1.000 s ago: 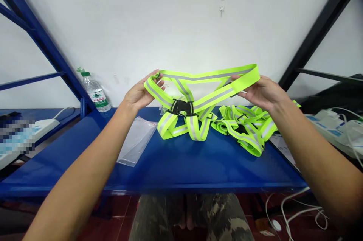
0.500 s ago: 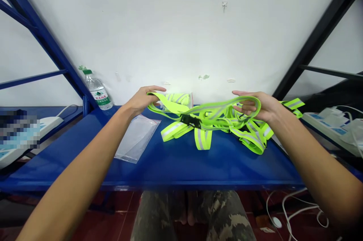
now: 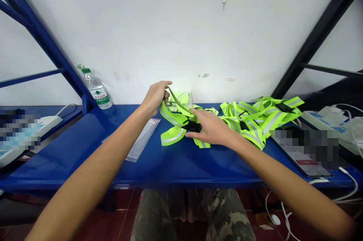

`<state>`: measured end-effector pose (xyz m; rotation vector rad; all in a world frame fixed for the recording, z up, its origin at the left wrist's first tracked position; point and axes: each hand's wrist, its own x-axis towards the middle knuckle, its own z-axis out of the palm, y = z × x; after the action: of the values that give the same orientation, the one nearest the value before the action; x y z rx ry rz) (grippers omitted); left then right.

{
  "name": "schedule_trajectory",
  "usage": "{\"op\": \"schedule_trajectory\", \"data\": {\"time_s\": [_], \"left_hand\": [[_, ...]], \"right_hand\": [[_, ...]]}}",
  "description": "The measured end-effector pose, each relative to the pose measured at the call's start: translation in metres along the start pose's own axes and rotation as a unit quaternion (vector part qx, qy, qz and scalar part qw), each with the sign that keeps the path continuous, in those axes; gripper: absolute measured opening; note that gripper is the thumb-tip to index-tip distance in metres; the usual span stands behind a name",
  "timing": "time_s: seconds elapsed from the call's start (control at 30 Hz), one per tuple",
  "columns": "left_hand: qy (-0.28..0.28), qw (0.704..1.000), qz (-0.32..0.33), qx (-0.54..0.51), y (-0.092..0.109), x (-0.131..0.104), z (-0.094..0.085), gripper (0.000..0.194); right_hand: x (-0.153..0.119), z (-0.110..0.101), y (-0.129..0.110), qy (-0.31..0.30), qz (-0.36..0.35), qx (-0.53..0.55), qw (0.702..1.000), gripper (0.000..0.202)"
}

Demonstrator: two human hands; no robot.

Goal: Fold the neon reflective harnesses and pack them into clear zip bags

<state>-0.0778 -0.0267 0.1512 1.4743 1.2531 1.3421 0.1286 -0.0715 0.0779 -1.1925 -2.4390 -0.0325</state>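
My left hand [image 3: 156,98] is closed on one end of a fluorescent yellow-green reflective strap [image 3: 173,117] with a grey stripe, lifting it above the table. The strap slopes down to the right to a black plastic buckle [image 3: 194,126]. My right hand [image 3: 211,126] is at this buckle, thumb below and fingers above, spread apart. Whether its fingers touch the strap I cannot tell. Just behind lies a clear bag [image 3: 181,99] with a rolled strap in it. A flat clear zip bag [image 3: 143,140] lies partly under my left forearm.
More reflective straps [image 3: 269,116] lie tangled on the blue table [image 3: 181,167] at the right. A phone [image 3: 304,157], partly blurred, rests near the right edge. At the back left stands a water bottle [image 3: 98,89]. Power strips with cables flank both sides.
My right hand has let go of the strap's right end and moved left to the buckle. My left hand has shifted right and slightly up with its end. The phone has come into view.
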Motion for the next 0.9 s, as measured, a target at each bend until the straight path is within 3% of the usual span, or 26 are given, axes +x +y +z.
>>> {"op": "schedule_trajectory", "data": {"time_s": [0.07,0.17,0.27,0.33,0.43,0.53,0.63,0.73,0.9], "left_hand": [[0.028,0.999,0.018,0.024,0.005,-0.003,-0.003,0.054],[0.067,0.990,0.021,0.120,0.006,-0.001,-0.022,0.060],[0.020,0.963,0.034,0.266,0.002,-0.001,-0.039,0.065],[-0.071,0.917,0.095,0.381,-0.003,-0.009,-0.038,0.069],[-0.189,0.817,0.189,0.512,-0.009,-0.031,-0.018,0.088],[-0.203,0.750,0.253,0.576,-0.010,-0.047,0.003,0.100],[-0.170,0.696,0.286,0.636,-0.005,-0.049,0.010,0.065],[-0.145,0.667,0.295,0.669,0.005,-0.041,0.005,0.025],[-0.080,0.657,0.367,0.654,0.021,-0.028,-0.006,0.021]], "right_hand": [[0.005,0.011,-0.007,-0.057,0.028,-0.062,0.996,0.065],[0.011,0.012,0.004,-0.097,0.056,-0.065,0.992,0.027],[0.017,-0.001,0.020,-0.092,0.034,0.019,0.995,0.016],[0.021,-0.010,0.026,-0.082,0.010,0.064,0.995,0.013],[0.029,-0.020,0.025,-0.053,-0.019,0.084,0.995,0.011],[0.033,-0.025,0.023,-0.020,-0.039,0.076,0.996,0.012],[0.031,-0.030,0.026,-0.010,-0.050,0.086,0.995,0.018],[0.025,-0.035,0.033,-0.024,-0.041,0.088,0.995,0.019],[0.014,-0.041,0.045,-0.064,-0.027,0.057,0.996,0.056]]}}
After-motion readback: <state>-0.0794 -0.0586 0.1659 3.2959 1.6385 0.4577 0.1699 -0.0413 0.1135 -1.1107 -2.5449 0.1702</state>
